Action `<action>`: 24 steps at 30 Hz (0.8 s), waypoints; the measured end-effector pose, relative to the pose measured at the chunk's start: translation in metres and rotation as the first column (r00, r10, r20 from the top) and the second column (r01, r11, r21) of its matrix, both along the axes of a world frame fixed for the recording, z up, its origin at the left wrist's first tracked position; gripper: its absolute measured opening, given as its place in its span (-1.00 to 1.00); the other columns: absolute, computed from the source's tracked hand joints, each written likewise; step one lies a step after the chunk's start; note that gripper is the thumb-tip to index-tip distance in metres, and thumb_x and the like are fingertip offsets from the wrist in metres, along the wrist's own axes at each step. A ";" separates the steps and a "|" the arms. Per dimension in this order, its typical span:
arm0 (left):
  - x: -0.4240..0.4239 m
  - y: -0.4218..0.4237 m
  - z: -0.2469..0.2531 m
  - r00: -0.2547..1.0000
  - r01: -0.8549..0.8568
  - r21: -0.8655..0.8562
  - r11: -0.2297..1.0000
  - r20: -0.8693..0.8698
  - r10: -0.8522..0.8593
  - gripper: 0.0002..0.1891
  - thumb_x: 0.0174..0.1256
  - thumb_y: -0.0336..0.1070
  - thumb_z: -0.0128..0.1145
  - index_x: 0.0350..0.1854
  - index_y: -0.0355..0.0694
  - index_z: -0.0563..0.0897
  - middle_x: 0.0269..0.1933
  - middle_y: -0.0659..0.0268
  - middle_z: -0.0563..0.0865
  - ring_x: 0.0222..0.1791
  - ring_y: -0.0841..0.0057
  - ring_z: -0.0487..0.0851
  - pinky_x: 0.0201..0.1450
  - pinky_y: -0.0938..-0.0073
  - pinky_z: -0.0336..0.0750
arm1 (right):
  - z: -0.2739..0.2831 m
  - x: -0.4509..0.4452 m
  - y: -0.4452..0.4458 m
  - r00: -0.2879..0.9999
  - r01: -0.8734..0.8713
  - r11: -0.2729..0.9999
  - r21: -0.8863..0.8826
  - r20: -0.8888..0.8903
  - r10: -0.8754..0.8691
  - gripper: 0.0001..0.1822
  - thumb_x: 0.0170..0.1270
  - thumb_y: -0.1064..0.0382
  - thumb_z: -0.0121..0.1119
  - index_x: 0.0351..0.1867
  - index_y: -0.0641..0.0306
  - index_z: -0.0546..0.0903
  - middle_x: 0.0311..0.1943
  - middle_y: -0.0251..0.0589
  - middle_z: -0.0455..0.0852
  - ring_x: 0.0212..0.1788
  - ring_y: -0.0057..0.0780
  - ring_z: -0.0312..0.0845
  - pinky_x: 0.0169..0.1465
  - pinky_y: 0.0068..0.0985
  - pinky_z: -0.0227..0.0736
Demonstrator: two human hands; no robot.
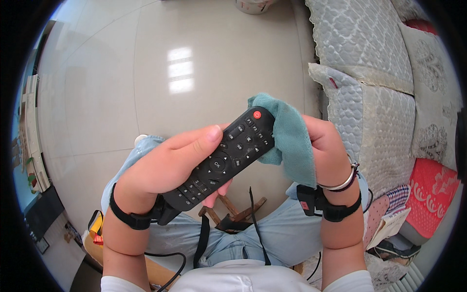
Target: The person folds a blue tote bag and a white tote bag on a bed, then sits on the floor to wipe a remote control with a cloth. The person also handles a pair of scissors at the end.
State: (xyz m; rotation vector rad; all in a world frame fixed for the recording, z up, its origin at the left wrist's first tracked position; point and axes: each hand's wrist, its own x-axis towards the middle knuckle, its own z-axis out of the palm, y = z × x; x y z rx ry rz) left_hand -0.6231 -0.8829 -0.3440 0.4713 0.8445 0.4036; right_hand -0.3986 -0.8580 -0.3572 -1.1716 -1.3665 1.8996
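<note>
A black remote control (pixel 219 164) with a red power button is tilted across the middle of the view, its buttons facing up. My left hand (pixel 175 157) grips it along its left edge, thumb on top and some fingertips showing beneath. In my right hand (pixel 323 146) is a teal terry cloth (pixel 293 138), which wraps against the remote's upper right end and hangs down over my palm. The cloth hides part of the remote's right edge and most of my right fingers.
At the right stands a sofa with quilted grey covers (pixel 386 120) and a red patterned cushion (pixel 432 197). A wooden folding stool (pixel 240 211) stands on the tiled floor (pixel 102 98) between my legs. Black straps and cables hang near my lap. A bucket (pixel 253 6) is at the far edge.
</note>
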 end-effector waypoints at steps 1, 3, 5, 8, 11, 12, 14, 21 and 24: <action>-0.002 0.000 -0.001 1.000 -0.012 -0.003 1.000 0.022 0.012 -0.49 0.43 0.00 -0.36 0.08 -0.41 0.33 -0.53 0.11 0.60 -0.69 0.51 0.56 -0.64 0.63 0.47 | 0.003 0.000 0.001 1.000 -0.022 1.000 -0.010 -0.016 0.022 -0.84 0.25 0.35 0.05 -0.23 0.38 0.59 -0.47 -0.37 0.61 -0.43 -0.73 0.41 -0.36 -0.70 0.35; -0.006 0.000 0.002 0.999 0.019 0.005 1.000 0.029 -0.019 -0.51 0.44 0.00 -0.38 0.10 -0.34 0.34 -0.51 0.23 0.58 -0.67 0.60 0.55 -0.60 0.67 0.47 | 0.005 -0.001 0.001 0.999 -0.048 0.999 -0.003 -0.026 0.047 -0.84 0.25 0.35 0.03 -0.23 0.38 0.59 -0.47 -0.37 0.61 -0.42 -0.73 0.41 -0.36 -0.70 0.35; -0.008 0.000 0.005 0.999 0.039 0.029 0.999 0.016 -0.039 -0.53 0.45 -0.01 -0.38 0.13 -0.31 0.34 -0.50 0.30 0.57 -0.65 0.65 0.54 -0.57 0.69 0.47 | 0.004 -0.002 0.002 0.998 -0.056 0.998 0.031 -0.016 0.056 -0.83 0.25 0.36 0.02 -0.22 0.37 0.59 -0.48 -0.38 0.62 -0.43 -0.73 0.41 -0.36 -0.70 0.35; -0.005 -0.001 0.006 0.998 0.053 0.071 0.996 -0.044 -0.050 -0.54 0.45 -0.05 -0.35 0.18 -0.30 0.30 -0.51 0.32 0.55 -0.64 0.68 0.52 -0.54 0.70 0.47 | -0.001 -0.007 -0.003 1.000 0.004 1.000 -0.005 0.022 -0.004 -0.85 0.23 0.38 0.01 -0.27 0.37 0.59 -0.53 -0.36 0.61 -0.47 -0.72 0.39 -0.40 -0.68 0.33; -0.002 -0.001 0.008 0.991 0.070 0.072 0.995 -0.121 -0.061 -0.55 0.45 -0.08 -0.32 0.23 -0.28 0.26 -0.51 0.35 0.54 -0.62 0.71 0.50 -0.53 0.70 0.46 | -0.011 -0.011 -0.007 0.991 0.040 0.998 0.050 0.123 -0.046 -0.87 0.21 0.40 0.00 -0.33 0.37 0.59 -0.61 -0.34 0.58 -0.54 -0.72 0.36 -0.46 -0.66 0.30; 0.000 0.000 0.009 0.988 0.080 0.068 0.994 -0.140 -0.070 -0.55 0.45 -0.08 -0.32 0.24 -0.27 0.25 -0.51 0.36 0.53 -0.61 0.71 0.50 -0.52 0.70 0.46 | -0.014 -0.013 -0.008 0.989 0.055 0.995 0.077 0.134 -0.065 -0.87 0.21 0.40 0.00 -0.35 0.37 0.59 -0.62 -0.33 0.57 -0.56 -0.72 0.35 -0.48 -0.65 0.29; 0.002 0.001 0.010 0.982 0.095 0.059 0.994 -0.167 -0.084 -0.55 0.45 -0.09 -0.31 0.25 -0.25 0.25 -0.51 0.37 0.53 -0.61 0.72 0.50 -0.52 0.70 0.46 | -0.018 -0.015 -0.009 0.983 0.085 0.988 0.131 0.153 -0.105 -0.87 0.20 0.41 0.00 -0.38 0.37 0.58 -0.66 -0.32 0.54 -0.60 -0.71 0.33 -0.51 -0.63 0.27; 0.000 0.000 0.008 0.988 0.108 0.049 0.993 -0.118 -0.102 -0.53 0.45 -0.08 -0.33 0.28 -0.23 0.21 -0.50 0.35 0.53 -0.62 0.70 0.51 -0.52 0.70 0.46 | -0.013 -0.016 -0.007 0.979 0.130 0.991 0.028 0.152 -0.132 -0.82 0.28 0.29 0.01 -0.28 0.35 0.60 -0.61 -0.34 0.59 -0.61 -0.70 0.39 -0.53 -0.65 0.31; -0.005 0.000 0.005 0.999 0.035 0.080 0.996 0.021 -0.037 -0.50 0.45 -0.06 -0.36 0.30 -0.27 0.18 -0.49 0.31 0.56 -0.62 0.66 0.53 -0.52 0.69 0.47 | -0.006 -0.010 -0.001 0.977 0.148 0.959 -0.244 -0.112 -0.179 -0.69 0.34 0.15 -0.02 -0.13 0.37 0.56 -0.50 -0.32 0.62 -0.52 -0.64 0.51 -0.47 -0.66 0.40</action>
